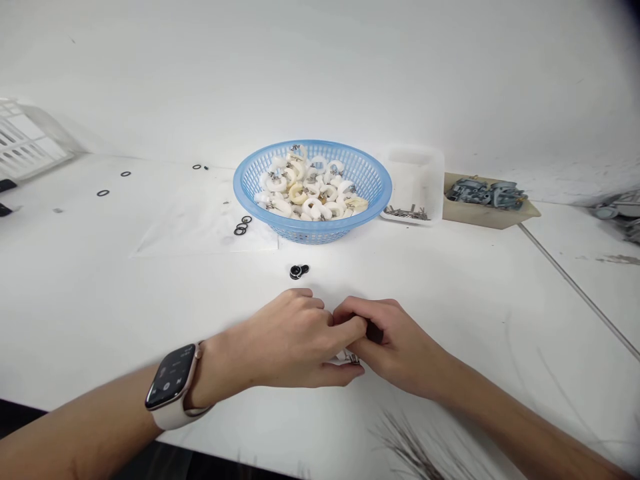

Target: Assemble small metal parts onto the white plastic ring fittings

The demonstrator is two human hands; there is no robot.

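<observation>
Close together over the near middle of the table, both hands have their fingers bent inward. My left hand (305, 340) pinches a small white plastic float (346, 356) with metal bits on it; only a sliver shows between thumb and fingers. The thumb and fingertips of my right hand (395, 340) are pressed together against the left fingers, and whatever they grip is hidden. Just beyond the hands lies a small black ring-shaped part (296, 272) with a light rim. Behind it stands a blue basket (313, 233) heaped with white and yellowish ring-shaped floats (315, 208).
A white tray (435, 180) with thin metal pins (407, 213) stands right of the basket. Beside it, a beige bin (480, 217) holds grey metal carburetors (485, 193). Black O-rings (241, 229) lie on and near a clear plastic sheet (200, 233). A white slotted rack (30, 143) leans far left.
</observation>
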